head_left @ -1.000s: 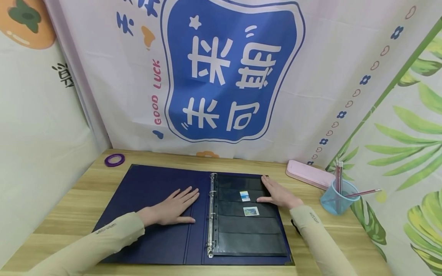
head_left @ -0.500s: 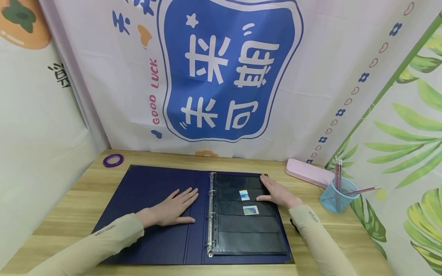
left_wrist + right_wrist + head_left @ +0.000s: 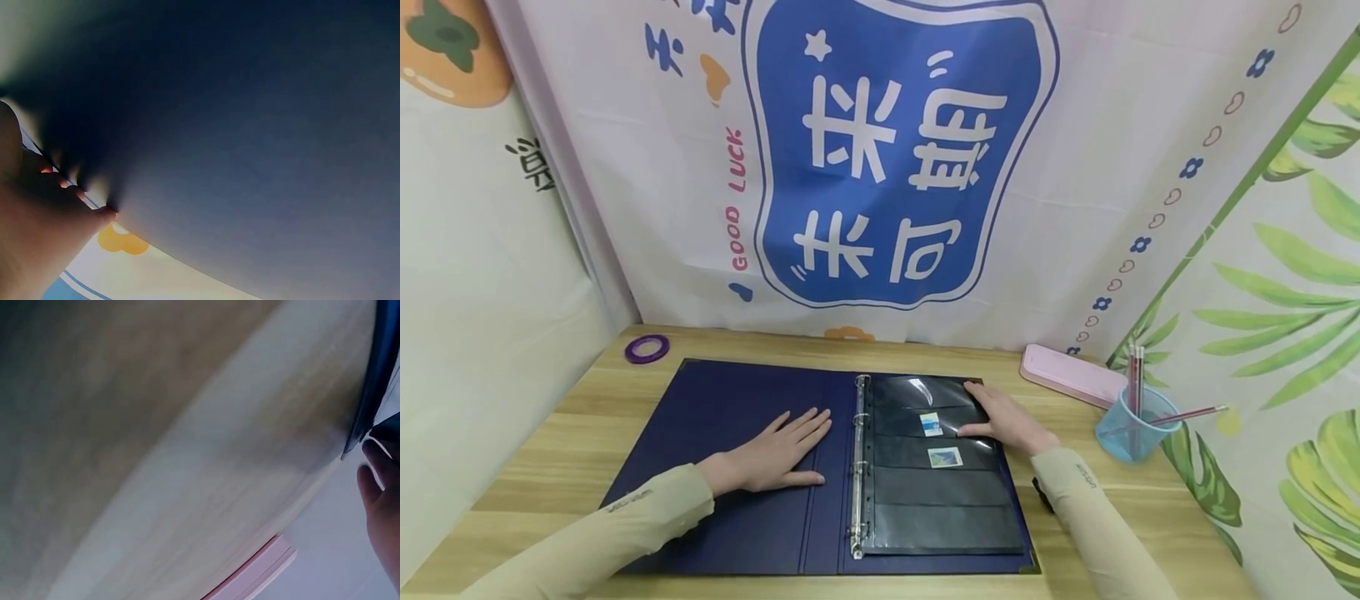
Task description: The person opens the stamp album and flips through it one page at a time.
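Nearest to me, my pale left sleeve (image 3: 595, 533) and right sleeve (image 3: 1090, 525) reached in from either side over the wooden surface (image 3: 497, 475). The dark blue binder (image 3: 722, 408) lay open in front of me, its bare inside cover to the left and a black page (image 3: 940, 531) with clear pockets to the right, fixed by metal rings (image 3: 859, 492) along the fold. My left grip (image 3: 766, 454) rested on the cover with the fingers straight and apart, the thumb spread away from them, holding nothing. On the page, one small stamp (image 3: 945, 457) sat in the middle pocket, and a second stamp (image 3: 931, 424) sat in the pocket just beyond it. My right grip (image 3: 1009, 417) was apart too, fingers stretched to the page's far right corner, thumb spread over the page just beside the farther stamp. A streak of glare crossed the top pocket. Farther right, a blue cup (image 3: 1131, 452) held upright pencils (image 3: 1138, 383) and one leaning pencil (image 3: 1195, 418). A pink case (image 3: 1070, 373) lay behind it, and a purple ring (image 3: 632, 355) lay at the far left. Behind everything hung a printed cloth (image 3: 1030, 267) with a large blue panel.
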Action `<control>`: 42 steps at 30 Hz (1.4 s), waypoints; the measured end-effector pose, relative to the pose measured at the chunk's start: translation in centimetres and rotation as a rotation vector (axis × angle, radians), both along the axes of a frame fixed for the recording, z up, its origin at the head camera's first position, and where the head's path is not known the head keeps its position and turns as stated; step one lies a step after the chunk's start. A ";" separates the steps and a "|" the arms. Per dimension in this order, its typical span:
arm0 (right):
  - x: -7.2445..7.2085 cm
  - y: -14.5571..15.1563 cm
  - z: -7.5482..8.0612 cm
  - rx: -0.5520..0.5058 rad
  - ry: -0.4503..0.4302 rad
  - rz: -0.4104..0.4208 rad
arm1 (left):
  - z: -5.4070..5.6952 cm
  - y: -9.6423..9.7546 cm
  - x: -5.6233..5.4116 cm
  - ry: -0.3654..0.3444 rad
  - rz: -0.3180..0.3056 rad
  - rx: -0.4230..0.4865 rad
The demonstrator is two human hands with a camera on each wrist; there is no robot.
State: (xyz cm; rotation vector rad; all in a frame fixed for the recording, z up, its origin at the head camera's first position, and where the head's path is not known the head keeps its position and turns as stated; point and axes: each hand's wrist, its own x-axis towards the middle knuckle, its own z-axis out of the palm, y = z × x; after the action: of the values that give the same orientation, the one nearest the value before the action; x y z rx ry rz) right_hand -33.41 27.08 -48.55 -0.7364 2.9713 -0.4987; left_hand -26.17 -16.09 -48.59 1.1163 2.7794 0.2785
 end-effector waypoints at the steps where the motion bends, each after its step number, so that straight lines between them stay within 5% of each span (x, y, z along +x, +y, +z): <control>1: 0.0 0.0 0.0 -0.006 0.012 0.003 | 0.1 0.0 0.0 -0.002 -0.002 0.002; 13: 0.5 -0.4 1.4 -0.074 -0.094 -0.034 | 0.1 0.1 0.1 0.003 0.001 -0.004; 26: 1.7 -0.5 1.7 -0.146 0.038 -0.053 | 0.0 0.0 0.2 0.011 -0.001 0.001; 35: 4.0 -0.7 2.9 -0.320 -0.177 -0.271 | 0.0 -0.1 0.2 0.018 0.003 0.002; 42: 4.6 0.1 3.9 -0.412 -0.375 -0.241 | 0.0 0.0 0.2 0.021 0.004 0.005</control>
State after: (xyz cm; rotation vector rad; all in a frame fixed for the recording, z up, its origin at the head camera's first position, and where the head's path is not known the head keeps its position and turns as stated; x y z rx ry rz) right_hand -28.86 27.16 -44.64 -0.2544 2.6340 -1.1447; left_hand -25.96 -16.08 -48.64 1.1210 2.8010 0.2765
